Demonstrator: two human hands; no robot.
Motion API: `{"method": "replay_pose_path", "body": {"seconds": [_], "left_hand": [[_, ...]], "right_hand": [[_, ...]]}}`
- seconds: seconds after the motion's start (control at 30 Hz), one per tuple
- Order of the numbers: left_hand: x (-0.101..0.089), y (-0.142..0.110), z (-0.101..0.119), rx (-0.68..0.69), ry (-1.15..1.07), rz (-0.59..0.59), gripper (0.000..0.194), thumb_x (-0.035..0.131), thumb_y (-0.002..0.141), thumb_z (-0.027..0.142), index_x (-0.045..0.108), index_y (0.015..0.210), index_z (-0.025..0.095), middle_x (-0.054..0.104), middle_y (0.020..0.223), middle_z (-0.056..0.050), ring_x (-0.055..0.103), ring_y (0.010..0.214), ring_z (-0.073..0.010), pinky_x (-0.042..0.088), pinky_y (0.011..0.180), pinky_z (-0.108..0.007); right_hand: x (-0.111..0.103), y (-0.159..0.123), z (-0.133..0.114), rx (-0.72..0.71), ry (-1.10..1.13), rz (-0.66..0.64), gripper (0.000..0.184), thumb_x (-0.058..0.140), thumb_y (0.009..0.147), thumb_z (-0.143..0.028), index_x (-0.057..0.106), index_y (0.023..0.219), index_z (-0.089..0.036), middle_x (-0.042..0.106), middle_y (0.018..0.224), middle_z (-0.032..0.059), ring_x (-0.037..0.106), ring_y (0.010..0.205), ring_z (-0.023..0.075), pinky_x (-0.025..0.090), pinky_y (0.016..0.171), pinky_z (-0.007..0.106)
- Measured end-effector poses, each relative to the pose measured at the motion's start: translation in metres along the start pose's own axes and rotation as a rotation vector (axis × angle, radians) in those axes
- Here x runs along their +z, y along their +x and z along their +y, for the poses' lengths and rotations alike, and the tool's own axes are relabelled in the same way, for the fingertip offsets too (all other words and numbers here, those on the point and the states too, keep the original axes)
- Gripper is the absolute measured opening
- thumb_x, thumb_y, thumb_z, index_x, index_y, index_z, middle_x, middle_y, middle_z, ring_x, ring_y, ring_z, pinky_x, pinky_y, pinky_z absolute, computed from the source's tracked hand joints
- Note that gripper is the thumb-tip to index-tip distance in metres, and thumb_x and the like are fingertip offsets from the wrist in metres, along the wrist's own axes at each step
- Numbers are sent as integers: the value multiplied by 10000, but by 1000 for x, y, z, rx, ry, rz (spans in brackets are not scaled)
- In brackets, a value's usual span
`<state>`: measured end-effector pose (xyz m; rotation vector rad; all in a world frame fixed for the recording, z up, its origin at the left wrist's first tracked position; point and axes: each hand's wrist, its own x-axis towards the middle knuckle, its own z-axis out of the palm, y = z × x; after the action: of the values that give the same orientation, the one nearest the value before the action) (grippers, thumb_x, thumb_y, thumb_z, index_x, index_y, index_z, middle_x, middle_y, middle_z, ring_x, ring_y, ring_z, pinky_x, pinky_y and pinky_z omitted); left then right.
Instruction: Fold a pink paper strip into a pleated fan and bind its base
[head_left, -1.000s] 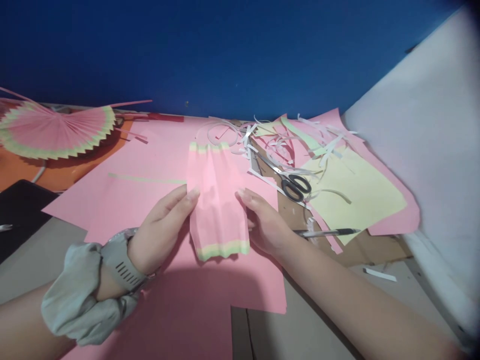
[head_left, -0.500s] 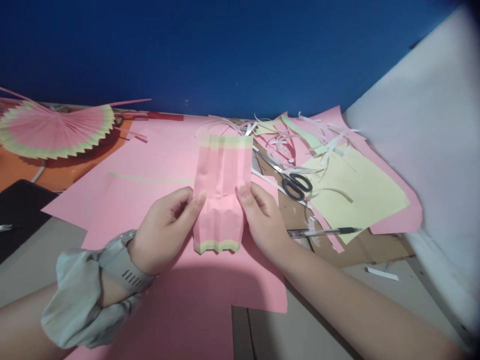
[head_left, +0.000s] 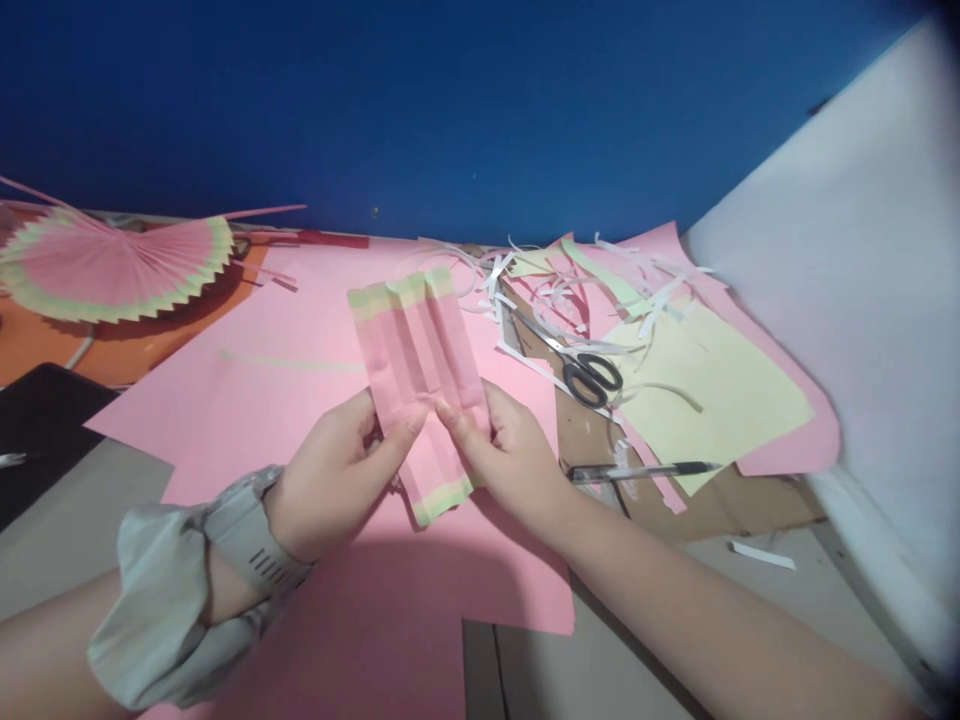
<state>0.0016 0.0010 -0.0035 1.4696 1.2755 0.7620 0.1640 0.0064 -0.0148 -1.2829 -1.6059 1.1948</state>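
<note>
A pleated pink paper strip [head_left: 411, 350] with green and yellow bands at both ends is held up over the pink paper sheets [head_left: 300, 300]. My left hand [head_left: 349, 455] grips its left edge, thumb in front and the other fingers behind it. From the other side my right hand [head_left: 502, 450] grips the right edge, its thumb pressed near the crease across the middle. The strip tilts, its top leaning left. Most of the fingertips are hidden behind the paper.
At the far left lies a pleated paper fan [head_left: 120, 260] in pink, green and yellow. Black-handled scissors [head_left: 591, 378], a pen [head_left: 645, 470], paper scraps [head_left: 562, 295] and a yellow sheet [head_left: 727, 380] are on the right. A blue wall [head_left: 450, 110] stands behind.
The strip has gone from nearly upright to tilted, its top moving left. Its folds look deeper and it is narrower. Both thumbs have moved inward toward the middle crease.
</note>
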Motion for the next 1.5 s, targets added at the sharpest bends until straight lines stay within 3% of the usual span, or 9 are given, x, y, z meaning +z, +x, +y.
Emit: {"method": "replay_pose_path", "body": {"seconds": [0.33,0.53,0.6,0.73,0.8,1.0,1.17,1.27,1.5], "left_hand": [[-1,0,2,-17,-2,61,298,425,890,405,447,688,187,534,555,32,539,514,-109,428,503,-218],[-2,0,-1,-13,79,106,305,468,867,385,374,644,201,426,500,67,447,466,-97,349,470,-210],[-3,0,-2,9,88,96,297,459,870,376,372,647,201,411,517,66,419,479,-96,340,479,-212],[-4,0,-1,98,134,114,269,458,869,346,400,655,194,377,579,57,369,530,-95,333,516,-219],[-4,-1,-1,96,115,122,282,469,861,360,394,644,196,373,569,58,362,525,-98,326,513,-224],[-3,-2,0,84,16,151,321,520,831,377,365,612,201,359,535,67,340,506,-95,314,505,-222],[-3,-2,0,130,-36,19,335,443,864,382,373,592,199,346,579,46,334,543,-108,330,520,-224],[-1,-4,0,150,-13,-68,341,405,882,382,391,597,195,372,585,42,359,547,-108,341,524,-222],[1,-7,-3,318,154,-76,259,408,898,275,472,666,180,455,640,26,433,588,-103,371,574,-223]], "right_hand": [[0,2,1,-13,81,54,202,471,879,-387,523,930,-198,593,853,20,579,814,155,460,706,286],[-1,4,9,-136,-77,328,493,611,783,-254,316,1177,-271,433,973,11,467,730,109,439,683,261],[-4,3,9,-186,-188,371,400,604,782,-236,368,1103,-261,421,930,3,444,735,118,423,691,269],[-6,-1,1,-287,-373,87,42,485,862,-255,472,849,-217,455,808,-1,461,771,143,393,738,319],[-5,-4,-3,-301,-463,20,89,463,873,-287,515,861,-215,450,856,23,467,867,176,377,799,367],[0,-8,-3,-333,-610,163,92,512,839,-291,566,889,-235,405,1057,67,379,1074,234,316,909,421],[-4,-6,-2,-508,-512,-182,286,432,861,-452,561,865,-197,509,885,53,466,895,198,356,825,376],[-6,-3,-3,-519,-431,-273,419,412,829,-580,541,909,-190,549,865,46,485,868,200,360,800,368],[-6,0,-8,-406,-256,-228,93,492,840,-288,508,876,-205,542,875,30,495,820,168,406,756,312]]}}
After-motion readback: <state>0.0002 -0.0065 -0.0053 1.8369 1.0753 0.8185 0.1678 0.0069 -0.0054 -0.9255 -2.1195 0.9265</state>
